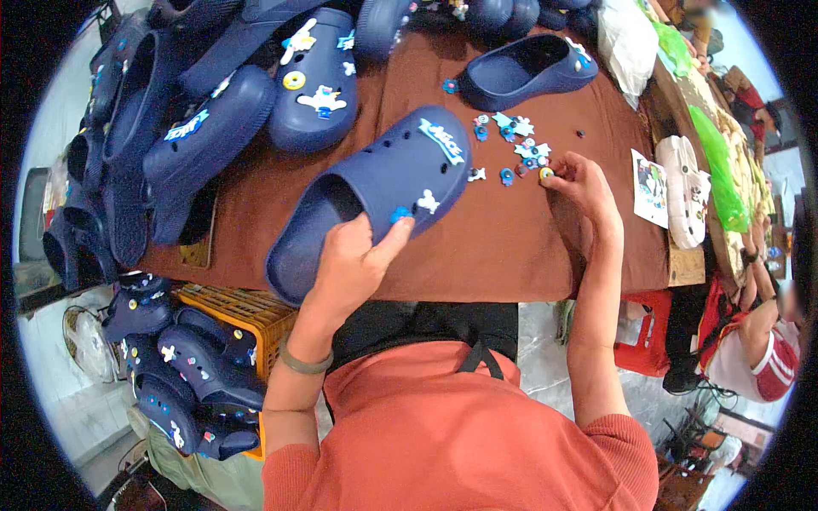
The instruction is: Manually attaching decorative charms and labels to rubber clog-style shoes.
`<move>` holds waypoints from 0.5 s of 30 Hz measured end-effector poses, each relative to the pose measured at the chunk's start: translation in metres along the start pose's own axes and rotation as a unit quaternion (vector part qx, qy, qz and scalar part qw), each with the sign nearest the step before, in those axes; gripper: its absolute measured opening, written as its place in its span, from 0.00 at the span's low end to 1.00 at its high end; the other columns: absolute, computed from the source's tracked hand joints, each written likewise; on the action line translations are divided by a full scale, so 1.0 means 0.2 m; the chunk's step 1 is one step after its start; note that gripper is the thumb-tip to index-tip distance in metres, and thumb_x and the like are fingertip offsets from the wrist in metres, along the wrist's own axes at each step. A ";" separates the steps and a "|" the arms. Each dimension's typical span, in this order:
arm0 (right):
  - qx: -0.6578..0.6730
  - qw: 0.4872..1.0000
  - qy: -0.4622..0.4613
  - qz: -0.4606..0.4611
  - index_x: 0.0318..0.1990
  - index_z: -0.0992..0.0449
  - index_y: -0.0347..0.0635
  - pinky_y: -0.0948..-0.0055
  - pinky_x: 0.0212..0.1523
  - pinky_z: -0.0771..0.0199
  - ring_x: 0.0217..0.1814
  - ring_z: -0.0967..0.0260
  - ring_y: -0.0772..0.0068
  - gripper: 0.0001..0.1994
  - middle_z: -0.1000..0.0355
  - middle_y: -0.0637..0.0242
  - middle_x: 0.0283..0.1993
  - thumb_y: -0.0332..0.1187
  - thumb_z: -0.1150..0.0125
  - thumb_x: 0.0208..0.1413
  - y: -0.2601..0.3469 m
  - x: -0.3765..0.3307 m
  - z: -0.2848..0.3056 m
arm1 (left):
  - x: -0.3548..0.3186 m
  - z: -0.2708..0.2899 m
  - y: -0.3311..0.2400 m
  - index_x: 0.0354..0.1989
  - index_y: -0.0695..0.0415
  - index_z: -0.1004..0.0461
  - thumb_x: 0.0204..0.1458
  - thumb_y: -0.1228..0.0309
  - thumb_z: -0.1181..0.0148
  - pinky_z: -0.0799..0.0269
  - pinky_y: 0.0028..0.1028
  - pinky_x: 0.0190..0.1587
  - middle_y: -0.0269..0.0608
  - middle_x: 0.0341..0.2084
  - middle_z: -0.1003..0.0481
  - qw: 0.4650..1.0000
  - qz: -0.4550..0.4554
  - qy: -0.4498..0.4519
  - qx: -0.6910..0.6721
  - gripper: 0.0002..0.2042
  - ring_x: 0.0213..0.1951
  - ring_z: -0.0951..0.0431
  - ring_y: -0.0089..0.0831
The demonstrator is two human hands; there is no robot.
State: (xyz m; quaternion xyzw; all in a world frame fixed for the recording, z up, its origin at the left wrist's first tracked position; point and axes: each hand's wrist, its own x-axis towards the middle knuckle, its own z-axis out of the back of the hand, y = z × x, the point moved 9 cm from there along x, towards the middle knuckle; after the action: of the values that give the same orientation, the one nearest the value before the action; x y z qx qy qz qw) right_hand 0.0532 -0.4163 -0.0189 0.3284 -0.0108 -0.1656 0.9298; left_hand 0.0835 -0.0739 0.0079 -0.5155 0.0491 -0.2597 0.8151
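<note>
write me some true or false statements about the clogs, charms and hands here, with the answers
1. The left hand holds a navy clog. True.
2. A blue-and-white banner charm sits near that clog's toe. True.
3. The white clog lies beside a printed card. True.
4. The right hand is touching the white clog. False: its fingertips are at a yellow ring-shaped charm.
5. The cloth on the table is green. False: it is brown.
6. The slatted crate at lower left is blue. False: it is orange-yellow.
</note>
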 end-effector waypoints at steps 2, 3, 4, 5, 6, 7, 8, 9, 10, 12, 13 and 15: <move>0.030 1.000 -0.004 0.004 0.34 0.25 0.35 0.76 0.30 0.34 0.27 0.34 0.80 0.10 0.28 0.68 0.25 0.28 0.32 0.44 0.01 -0.01 0.00 | -0.01 -0.04 0.05 0.32 0.63 0.26 0.52 0.65 0.40 0.31 0.41 0.27 0.57 0.21 0.27 0.999 0.021 0.027 0.015 0.11 0.26 0.24 0.54; 0.057 0.998 -0.010 0.003 0.34 0.26 0.36 0.77 0.30 0.34 0.27 0.35 0.81 0.11 0.29 0.69 0.25 0.27 0.32 0.43 0.02 -0.01 0.00 | -0.02 -0.03 0.05 0.32 0.63 0.26 0.52 0.65 0.40 0.31 0.41 0.27 0.57 0.21 0.27 0.999 0.023 0.023 0.020 0.11 0.26 0.24 0.54; 0.018 1.000 -0.005 -0.012 0.34 0.26 0.36 0.78 0.30 0.35 0.27 0.36 0.83 0.10 0.30 0.72 0.25 0.24 0.33 0.44 0.06 -0.03 0.01 | -0.03 -0.05 -0.01 0.32 0.63 0.26 0.52 0.65 0.40 0.31 0.40 0.27 0.57 0.21 0.27 0.999 0.005 0.038 -0.004 0.11 0.26 0.24 0.53; 0.020 1.000 -0.004 -0.009 0.34 0.26 0.36 0.78 0.30 0.35 0.27 0.36 0.83 0.10 0.30 0.72 0.25 0.24 0.33 0.44 0.04 -0.02 0.00 | -0.04 -0.07 -0.05 0.31 0.63 0.26 0.52 0.66 0.40 0.31 0.40 0.26 0.57 0.21 0.27 0.998 -0.014 0.053 -0.029 0.11 0.26 0.24 0.53; 0.063 0.998 0.003 -0.005 0.34 0.26 0.36 0.79 0.31 0.35 0.29 0.36 0.83 0.09 0.29 0.73 0.27 0.24 0.34 0.45 0.00 -0.01 -0.02 | -0.06 -0.07 -0.06 0.31 0.63 0.26 0.52 0.66 0.40 0.31 0.40 0.27 0.57 0.21 0.27 0.999 -0.031 0.042 -0.017 0.11 0.25 0.24 0.52; 0.103 0.995 0.013 -0.001 0.34 0.26 0.36 0.80 0.32 0.34 0.30 0.35 0.84 0.08 0.28 0.74 0.29 0.23 0.34 0.47 0.01 -0.01 -0.04 | -0.07 -0.07 -0.07 0.31 0.63 0.26 0.52 0.66 0.40 0.31 0.40 0.27 0.57 0.21 0.27 0.999 -0.029 0.039 -0.017 0.11 0.25 0.24 0.52; 0.103 0.995 0.014 0.000 0.34 0.26 0.36 0.80 0.32 0.34 0.30 0.35 0.84 0.08 0.28 0.74 0.29 0.23 0.34 0.47 0.04 -0.01 -0.03 | -0.07 -0.07 -0.09 0.30 0.63 0.26 0.52 0.66 0.40 0.31 0.40 0.27 0.57 0.21 0.27 0.999 -0.029 0.043 -0.004 0.11 0.25 0.24 0.52; 0.201 0.980 -0.002 0.000 0.36 0.26 0.36 0.81 0.34 0.33 0.32 0.34 0.84 0.08 0.28 0.74 0.31 0.23 0.35 0.47 0.06 -0.03 -0.01 | -0.08 -0.07 -0.10 0.29 0.64 0.26 0.51 0.66 0.39 0.31 0.41 0.27 0.56 0.20 0.27 0.998 -0.030 0.047 0.008 0.11 0.24 0.24 0.52; 0.297 0.955 -0.019 0.000 0.38 0.25 0.36 0.81 0.36 0.32 0.33 0.33 0.84 0.09 0.27 0.74 0.33 0.22 0.35 0.48 0.11 -0.04 0.01 | -0.09 -0.07 -0.10 0.29 0.64 0.26 0.51 0.66 0.39 0.31 0.41 0.27 0.56 0.20 0.27 0.998 -0.030 0.046 0.008 0.11 0.24 0.24 0.52; 0.308 0.950 -0.025 0.045 0.40 0.24 0.35 0.82 0.38 0.31 0.35 0.30 0.82 0.10 0.26 0.73 0.35 0.21 0.37 0.49 0.21 -0.06 0.02 | -0.11 -0.08 -0.11 0.26 0.63 0.27 0.50 0.66 0.38 0.31 0.41 0.26 0.56 0.19 0.27 0.996 -0.056 0.047 0.055 0.12 0.23 0.25 0.52; 0.320 0.943 -0.031 0.090 0.42 0.23 0.35 0.83 0.39 0.30 0.37 0.28 0.80 0.11 0.25 0.71 0.36 0.20 0.39 0.50 0.27 -0.08 0.04 | -0.11 -0.09 -0.11 0.26 0.63 0.27 0.50 0.66 0.38 0.31 0.41 0.26 0.56 0.19 0.27 0.996 -0.058 0.047 0.055 0.12 0.23 0.25 0.52; 0.294 0.949 0.000 0.114 0.48 0.24 0.36 0.81 0.44 0.30 0.42 0.29 0.80 0.15 0.24 0.67 0.40 0.20 0.40 0.52 0.40 -0.10 0.02 | -0.12 -0.09 -0.12 0.20 0.64 0.30 0.49 0.65 0.37 0.31 0.42 0.26 0.55 0.17 0.29 0.995 -0.089 0.020 0.045 0.14 0.22 0.26 0.52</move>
State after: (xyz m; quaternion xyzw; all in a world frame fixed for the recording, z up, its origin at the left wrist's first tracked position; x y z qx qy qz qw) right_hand 0.0573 -0.3542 0.0348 0.5836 -0.0960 -0.0484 0.8049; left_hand 0.0483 -0.0858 0.0166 -0.4756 0.0081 -0.3433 0.8098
